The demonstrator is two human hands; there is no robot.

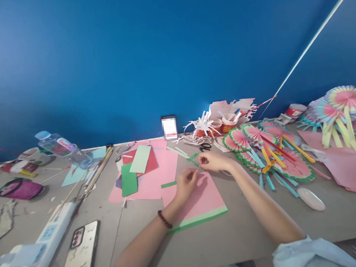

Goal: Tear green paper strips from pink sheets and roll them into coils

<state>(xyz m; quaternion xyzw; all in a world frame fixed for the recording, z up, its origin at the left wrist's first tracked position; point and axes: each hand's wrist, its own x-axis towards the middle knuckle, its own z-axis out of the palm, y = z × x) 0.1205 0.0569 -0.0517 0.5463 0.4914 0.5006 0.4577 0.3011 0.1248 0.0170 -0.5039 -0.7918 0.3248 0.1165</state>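
Observation:
My left hand [186, 183] rests on a pink paper sheet [206, 197] with a green border [200, 219], its fingers curled and pinched together. My right hand [212, 161] hovers just beyond it, fingers pinched on a thin green paper strip [193, 157]. Both hands are close together over the sheet's far edge. Another short green strip [169, 185] lies on the pink paper left of my left hand. What the left fingers pinch is too small to make out.
Pink, red and green paper sheets [140, 165] lie left of centre. Folded paper fans [268, 151] with coloured sticks spread on the right, more fans [345, 104] far right. Scissors [204, 147], paper cups [223, 125], a water bottle [62, 148], a phone [79, 256] and a power strip [50, 234] surround them.

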